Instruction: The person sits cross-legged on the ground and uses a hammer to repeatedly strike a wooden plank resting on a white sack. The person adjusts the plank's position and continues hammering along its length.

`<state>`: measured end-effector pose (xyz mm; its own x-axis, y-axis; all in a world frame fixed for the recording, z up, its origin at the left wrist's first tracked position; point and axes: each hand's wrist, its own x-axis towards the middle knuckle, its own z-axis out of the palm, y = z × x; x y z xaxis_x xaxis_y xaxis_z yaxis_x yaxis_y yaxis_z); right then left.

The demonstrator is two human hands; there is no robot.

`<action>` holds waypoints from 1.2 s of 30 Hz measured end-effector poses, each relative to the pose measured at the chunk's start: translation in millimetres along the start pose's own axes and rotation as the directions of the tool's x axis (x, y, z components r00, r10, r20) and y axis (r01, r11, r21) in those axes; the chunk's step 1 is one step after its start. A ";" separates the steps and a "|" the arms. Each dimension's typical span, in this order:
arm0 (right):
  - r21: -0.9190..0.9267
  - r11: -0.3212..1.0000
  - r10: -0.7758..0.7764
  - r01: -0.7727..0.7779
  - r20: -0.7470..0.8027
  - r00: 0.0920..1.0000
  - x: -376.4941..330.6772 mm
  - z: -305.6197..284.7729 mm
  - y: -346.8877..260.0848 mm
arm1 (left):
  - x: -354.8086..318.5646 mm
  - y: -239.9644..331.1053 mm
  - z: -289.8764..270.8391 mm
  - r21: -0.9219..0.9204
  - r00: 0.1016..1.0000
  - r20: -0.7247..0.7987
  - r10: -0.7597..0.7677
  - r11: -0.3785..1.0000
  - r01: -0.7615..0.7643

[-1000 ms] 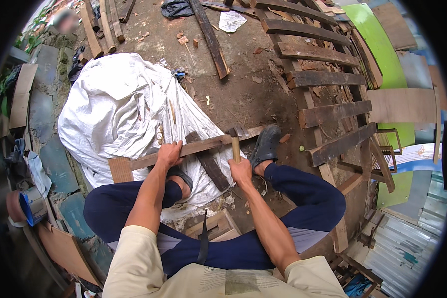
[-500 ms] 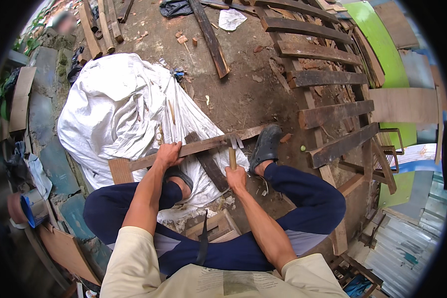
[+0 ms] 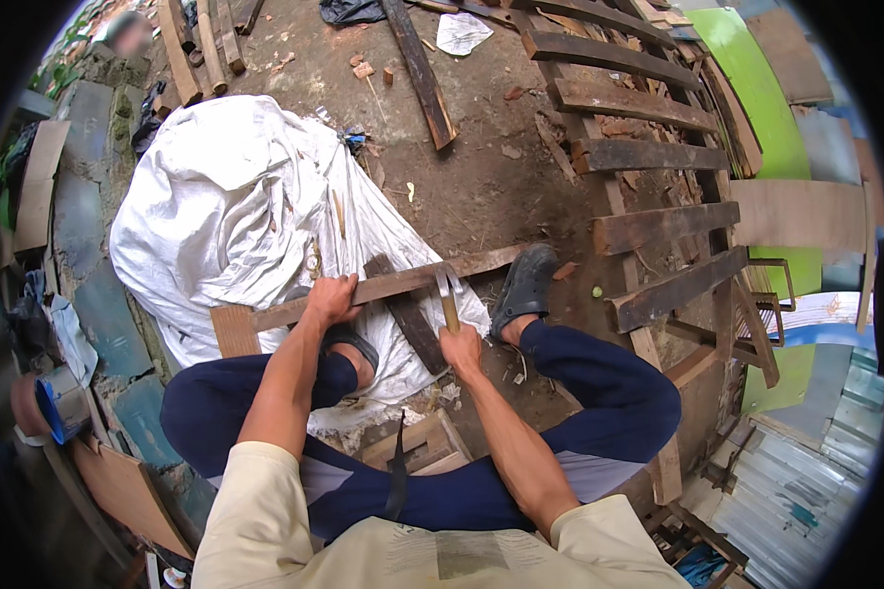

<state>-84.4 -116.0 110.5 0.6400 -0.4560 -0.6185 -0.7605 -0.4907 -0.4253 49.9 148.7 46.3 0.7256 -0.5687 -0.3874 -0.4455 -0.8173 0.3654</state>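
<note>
I sit with a long weathered wooden plank [image 3: 403,283] lying across in front of my knees. My left hand [image 3: 331,298] presses down on the plank near its middle. In my right hand [image 3: 460,346] is a hammer [image 3: 449,299] with a wooden handle; its metal claw head rests against the plank's edge, just right of my left hand. A short dark board [image 3: 408,316] lies crosswise under the plank. My right foot in a dark clog [image 3: 524,288] sits beside the plank's right end.
A large white tarp [image 3: 226,206] covers a heap at left. A ladder-like frame of dark wooden slats [image 3: 648,157] lies at right, with green panels [image 3: 756,88] beyond. Loose boards [image 3: 420,69] lie on the dirt ahead. A small wooden stool [image 3: 413,442] is under me.
My right hand has moved the hammer down and a little left, so its head now meets the plank. My left hand and the plank have stayed in place.
</note>
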 end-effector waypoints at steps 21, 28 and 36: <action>0.395 0.910 -0.068 0.123 -0.152 0.986 6.3 -27.6 -18.2 | -8.4 -1.1 -0.4 -0.002 1.000 0.025 0.005 1.000 -0.005; 0.643 0.343 -0.467 0.684 -0.515 0.719 -17.2 -59.6 -85.3 | -10.1 -2.2 -2.0 0.012 1.000 0.019 0.012 1.000 -0.012; 0.100 0.995 0.011 -0.016 0.046 0.999 -19.0 2.1 -2.0 | -8.2 -4.1 3.5 0.012 1.000 0.022 0.008 1.000 -0.009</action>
<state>-95.3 -104.8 121.7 0.6255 -0.4268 -0.6532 -0.7778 -0.4065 -0.4793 43.9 156.5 45.0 0.7099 -0.5774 -0.4033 -0.4581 -0.8135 0.3583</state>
